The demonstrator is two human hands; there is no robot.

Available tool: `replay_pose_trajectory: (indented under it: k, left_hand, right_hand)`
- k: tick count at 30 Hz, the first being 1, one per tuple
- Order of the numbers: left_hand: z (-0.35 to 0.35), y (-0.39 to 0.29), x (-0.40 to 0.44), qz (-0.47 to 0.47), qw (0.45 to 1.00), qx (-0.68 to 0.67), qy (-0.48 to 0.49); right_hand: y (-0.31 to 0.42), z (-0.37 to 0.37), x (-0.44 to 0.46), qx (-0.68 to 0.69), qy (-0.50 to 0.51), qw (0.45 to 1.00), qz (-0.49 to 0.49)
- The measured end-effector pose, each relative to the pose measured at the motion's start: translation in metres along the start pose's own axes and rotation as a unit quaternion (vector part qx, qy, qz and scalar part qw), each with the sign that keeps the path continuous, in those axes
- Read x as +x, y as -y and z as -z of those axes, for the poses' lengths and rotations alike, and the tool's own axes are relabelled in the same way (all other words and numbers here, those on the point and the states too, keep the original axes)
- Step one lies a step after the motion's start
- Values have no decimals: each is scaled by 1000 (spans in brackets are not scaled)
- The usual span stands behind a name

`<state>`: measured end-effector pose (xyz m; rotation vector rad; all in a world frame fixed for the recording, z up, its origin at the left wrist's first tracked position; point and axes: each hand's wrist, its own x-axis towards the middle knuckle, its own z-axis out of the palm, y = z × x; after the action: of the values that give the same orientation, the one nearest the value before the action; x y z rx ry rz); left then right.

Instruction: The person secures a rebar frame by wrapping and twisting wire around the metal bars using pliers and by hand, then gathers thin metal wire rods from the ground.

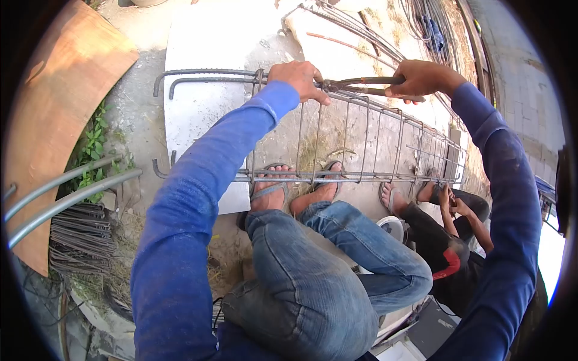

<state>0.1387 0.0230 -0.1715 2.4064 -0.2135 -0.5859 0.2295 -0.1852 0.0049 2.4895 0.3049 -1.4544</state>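
Observation:
A long rebar cage [345, 133] with square stirrups stretches across in front of my legs, its hooked bar ends at the left. My left hand [295, 80] is closed over the cage's upper bars, fingertips close by the pincers' jaws. Long-handled pincers [370, 80] are in my right hand [418, 79], which grips the handle ends. Their handles are spread somewhat, and the jaws meet the upper bar at a stirrup joint. Whether wire sits between the jaws is too small to tell.
At right, a co-worker's hands [453, 203] are at the cage's far end. A white board [201, 120] lies beneath the hooked ends. Stacked stirrups [81, 237], curved pipes [78, 201] and a plywood sheet [78, 78] are at left. Loose rebar [349, 24] lies beyond.

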Motion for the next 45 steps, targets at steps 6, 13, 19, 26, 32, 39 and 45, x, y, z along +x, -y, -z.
replay_pose_trajectory:
  k: [6, 13, 19, 26, 32, 39, 45]
  left_hand:
    - [4, -1, -2, 0, 1000, -4, 18]
    - [0, 0, 0, -5, 1000, 11, -15]
    - [-3, 2, 3, -13, 1000, 16, -17]
    - [9, -8, -1, -2, 1000, -10, 25]
    - [-3, 3, 0, -21, 999, 2, -34]
    - [2, 1, -1, -10, 1000, -17, -7]
    - [-5, 5, 1, -12, 1000, -17, -8]
  right_hand:
    - [22, -13, -32, -35, -13, 998, 59]
    - [5, 2, -14, 121, 98, 988, 1]
    - [12, -22, -17, -446, -438, 743, 238]
    - [21, 10, -16, 89, 84, 991, -48]
    - [24, -17, -23, -286, -183, 934, 113]
    - [-2, -31, -9, -516, -433, 675, 302]
    - [24, 6, -8, -82, -15, 995, 57]
